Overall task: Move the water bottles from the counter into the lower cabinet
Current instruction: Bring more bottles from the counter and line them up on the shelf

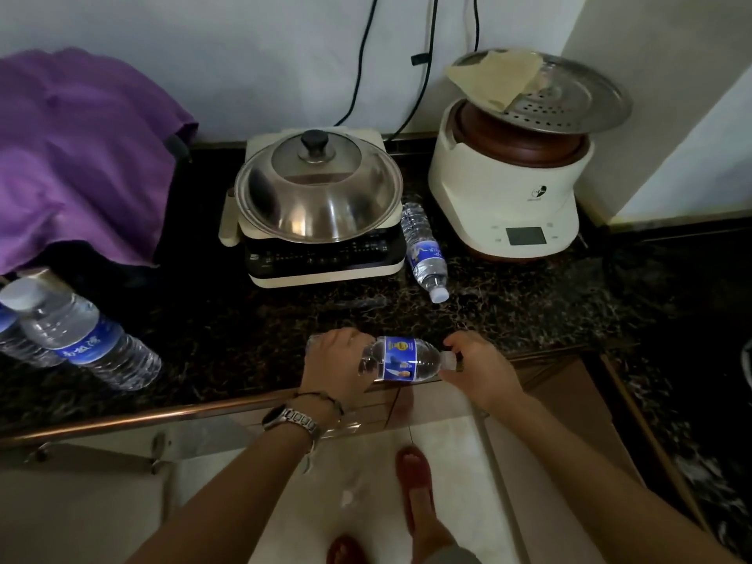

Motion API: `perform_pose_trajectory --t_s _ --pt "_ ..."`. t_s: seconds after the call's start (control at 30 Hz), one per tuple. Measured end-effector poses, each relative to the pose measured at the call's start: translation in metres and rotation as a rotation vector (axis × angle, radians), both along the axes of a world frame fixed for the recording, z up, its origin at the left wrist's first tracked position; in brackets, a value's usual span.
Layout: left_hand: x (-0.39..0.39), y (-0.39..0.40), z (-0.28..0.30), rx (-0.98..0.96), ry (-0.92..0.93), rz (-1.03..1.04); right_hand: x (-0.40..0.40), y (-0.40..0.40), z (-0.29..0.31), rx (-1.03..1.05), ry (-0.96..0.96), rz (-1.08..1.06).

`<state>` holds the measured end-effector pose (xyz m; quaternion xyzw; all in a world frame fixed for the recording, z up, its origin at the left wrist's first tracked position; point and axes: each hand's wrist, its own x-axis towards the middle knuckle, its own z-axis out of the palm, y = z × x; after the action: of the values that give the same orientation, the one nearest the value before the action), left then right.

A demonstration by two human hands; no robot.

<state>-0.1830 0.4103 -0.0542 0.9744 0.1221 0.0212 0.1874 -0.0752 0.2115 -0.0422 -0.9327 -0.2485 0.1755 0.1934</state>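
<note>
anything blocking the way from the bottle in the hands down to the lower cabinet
Nothing visible does. The clear plastic water bottle with the blue label, held by the left hand and right hand, is at the counter edge, above floor.

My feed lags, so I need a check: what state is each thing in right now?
Held bottle: capped, horizontal, over the counter's edge.
Left hand: grips its base.
Right hand: pinches its cap.
Middle bottle: capped, lying on the counter.
Left bottle: capped, on the counter.
Pot lid: on.
</note>
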Motion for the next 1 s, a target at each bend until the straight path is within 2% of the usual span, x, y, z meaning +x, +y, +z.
perform_pose_trajectory --t_s 0.3,0.43,0.63,0.8,1.0 --pt "0.013 0.003 -0.006 0.012 -0.093 0.069 0.047 0.013 0.000 -0.098 0.079 0.199" --pt "0.020 0.018 -0.011 -0.024 -0.102 0.124 0.075 0.026 0.024 0.031 0.101 0.281" --pt "0.028 0.038 0.002 -0.174 -0.262 0.243 0.101 0.065 0.077 0.222 0.153 0.358" --pt "0.024 0.043 0.008 -0.341 -0.394 0.393 0.098 0.097 0.095 0.386 0.136 0.387" --pt "0.014 0.050 0.007 -0.307 -0.506 0.500 0.078 0.130 0.097 0.596 0.162 0.419"
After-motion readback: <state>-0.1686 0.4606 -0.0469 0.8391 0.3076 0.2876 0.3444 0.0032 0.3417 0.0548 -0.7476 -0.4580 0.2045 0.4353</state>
